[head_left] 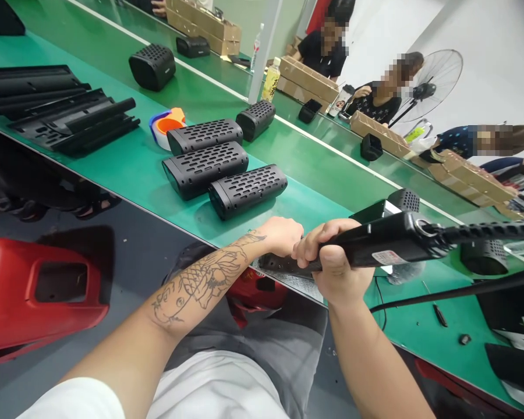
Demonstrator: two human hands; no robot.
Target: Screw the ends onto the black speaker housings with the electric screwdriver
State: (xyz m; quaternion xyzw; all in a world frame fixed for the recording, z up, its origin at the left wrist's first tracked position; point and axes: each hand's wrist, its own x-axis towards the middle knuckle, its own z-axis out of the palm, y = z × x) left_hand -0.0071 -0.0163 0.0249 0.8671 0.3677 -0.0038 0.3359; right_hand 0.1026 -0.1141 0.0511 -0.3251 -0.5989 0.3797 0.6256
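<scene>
My right hand [338, 259] is wrapped round a black electric screwdriver [375, 238], with a white label on its side and a cord [489, 233] leaving its rear end. The front end of the tool points left and is hidden by my fingers. My left hand [282, 235] is curled closed just left of the right one, at the table's front edge. What its fingers grip is hidden. Under both hands shows part of a dark flat piece [275, 263]. Beyond them lie three black perforated housings [248, 189] side by side.
Long black shells [61, 110] are stacked at left, near a tape roll [168, 125]. More housings [152, 66] stand on the green bench [327, 157]. A small screwdriver [440, 314] lies at right. Red stools [39, 297] stand below. People sit opposite behind cartons [308, 78].
</scene>
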